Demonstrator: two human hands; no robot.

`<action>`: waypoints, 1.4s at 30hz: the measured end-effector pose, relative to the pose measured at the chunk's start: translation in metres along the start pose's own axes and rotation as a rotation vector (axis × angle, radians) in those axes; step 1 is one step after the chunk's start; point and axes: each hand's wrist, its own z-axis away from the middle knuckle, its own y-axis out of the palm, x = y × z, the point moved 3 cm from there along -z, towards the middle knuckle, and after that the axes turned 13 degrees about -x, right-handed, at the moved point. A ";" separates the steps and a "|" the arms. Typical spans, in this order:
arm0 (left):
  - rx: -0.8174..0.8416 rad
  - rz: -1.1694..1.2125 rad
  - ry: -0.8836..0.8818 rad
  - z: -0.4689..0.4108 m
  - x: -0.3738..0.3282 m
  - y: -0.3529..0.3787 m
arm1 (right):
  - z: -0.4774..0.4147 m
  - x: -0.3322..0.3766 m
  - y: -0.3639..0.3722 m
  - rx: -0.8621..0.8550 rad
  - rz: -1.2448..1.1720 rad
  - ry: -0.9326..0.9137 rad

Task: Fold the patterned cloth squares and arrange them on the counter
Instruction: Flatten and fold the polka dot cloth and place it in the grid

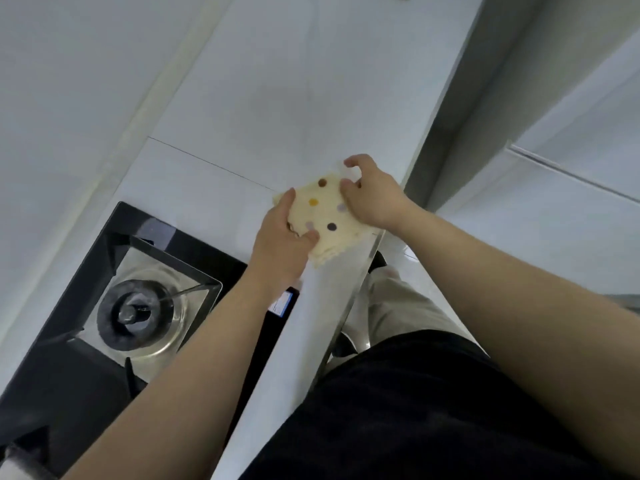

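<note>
The cream cloth square [320,211], dotted brown, yellow, lilac and purple, sits at the front edge of the white worktop [277,98], just past the near right corner of the hob. It looks close to square, so no long axis is clear. Its sides run roughly along and across the worktop's front edge, and its nearest corner points back toward the person. Layered edges show at its left side, but whether it lies flat or is lifted slightly cannot be told.

The left hand [282,237] grips the cloth's left side, thumb laid over the top and fingers curled at the edge. The right hand [372,199] has its fingers curled onto the far right corner, pinching the fabric there; that corner is blurred.

A thin seam [207,160] crosses the worktop just behind the cloth. The black glass hob [79,296] is set into the worktop on the left, with a round burner [135,315] in a steel tray and a small label [282,302] at its near right corner, partly under the left forearm.
</note>
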 end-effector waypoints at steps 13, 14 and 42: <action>-0.154 0.014 -0.162 -0.169 -0.077 0.053 | -0.215 0.032 -0.014 -0.023 0.087 -0.330; -0.169 -0.091 -0.148 -0.177 -0.083 0.055 | -0.223 0.035 -0.017 -0.082 0.118 -0.395; 0.165 -0.726 0.387 -0.300 -0.098 0.075 | -0.232 -0.011 0.022 -0.220 0.477 -0.909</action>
